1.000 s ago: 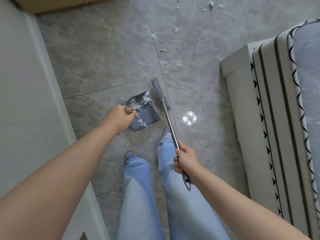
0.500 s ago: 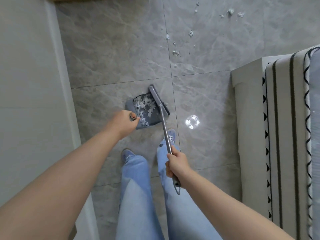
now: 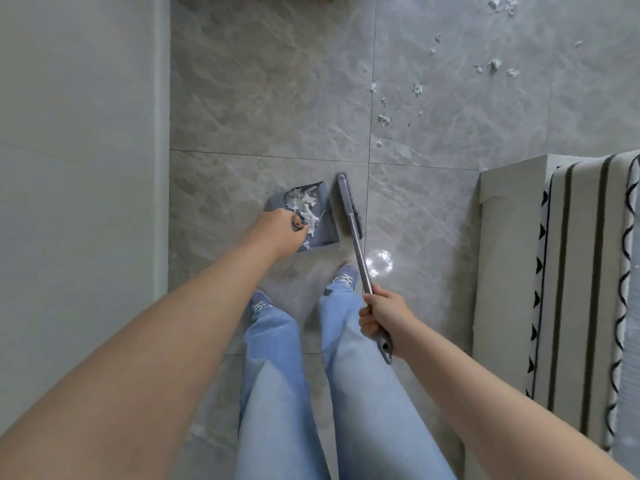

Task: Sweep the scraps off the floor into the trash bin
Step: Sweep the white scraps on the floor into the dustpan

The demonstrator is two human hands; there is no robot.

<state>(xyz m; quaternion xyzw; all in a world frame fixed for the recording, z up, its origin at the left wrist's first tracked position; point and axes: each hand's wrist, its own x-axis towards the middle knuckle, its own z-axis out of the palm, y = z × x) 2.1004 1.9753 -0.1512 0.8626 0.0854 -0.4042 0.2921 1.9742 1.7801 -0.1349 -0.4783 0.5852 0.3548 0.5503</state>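
Hands (image 3: 282,233) grip dustpan (image 3: 323,216) and broom (image 3: 349,206), touching.

The person's forearms are bare, with no sleeves in view. The legs wear loose, light-blue denim jeans (image 3: 277,393) with wide hems that drape over blue-grey lace-up sneakers (image 3: 344,277); the white laces appear crossed, though the wide-angle view blurs their detail.
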